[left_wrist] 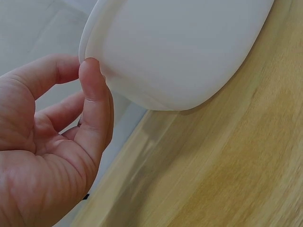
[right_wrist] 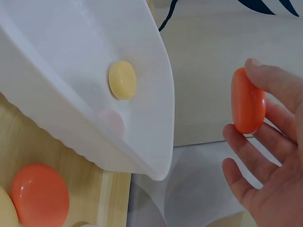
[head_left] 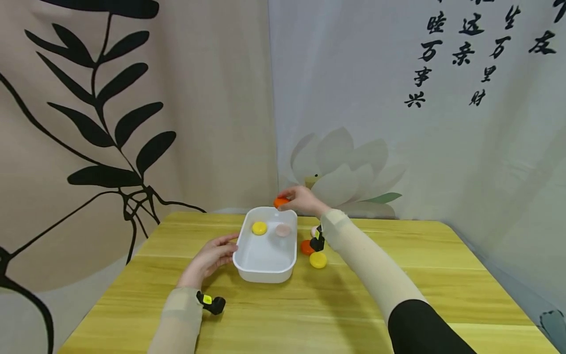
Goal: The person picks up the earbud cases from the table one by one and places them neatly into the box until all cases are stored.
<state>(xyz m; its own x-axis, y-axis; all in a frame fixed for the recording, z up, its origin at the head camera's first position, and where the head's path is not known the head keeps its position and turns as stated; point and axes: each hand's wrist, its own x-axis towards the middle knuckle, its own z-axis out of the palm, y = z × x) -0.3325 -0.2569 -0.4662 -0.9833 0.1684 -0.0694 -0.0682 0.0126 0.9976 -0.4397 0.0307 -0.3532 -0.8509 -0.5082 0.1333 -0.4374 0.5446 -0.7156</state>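
Above the far right corner of a white plastic tub [head_left: 265,260], my right hand [head_left: 302,200] pinches a glossy orange disc [right_wrist: 248,100] between thumb and fingertips. The right wrist view shows the disc on edge, apart from the tub's wall. My left hand [head_left: 215,255] is at the tub's left side. Its thumb and fingertips touch the rim and outer wall, as the left wrist view shows. Inside the tub lie a yellow disc [head_left: 259,228] and a pale pink disc [head_left: 283,230], apart from each other.
Right of the tub lie another orange disc [head_left: 306,247], a second yellow disc [head_left: 318,259] and a pale pink disc [head_left: 314,231], partly hidden by the right wrist's camera. They are on a wooden table [head_left: 274,319]. A printed curtain [head_left: 221,98] hangs behind its far edge.
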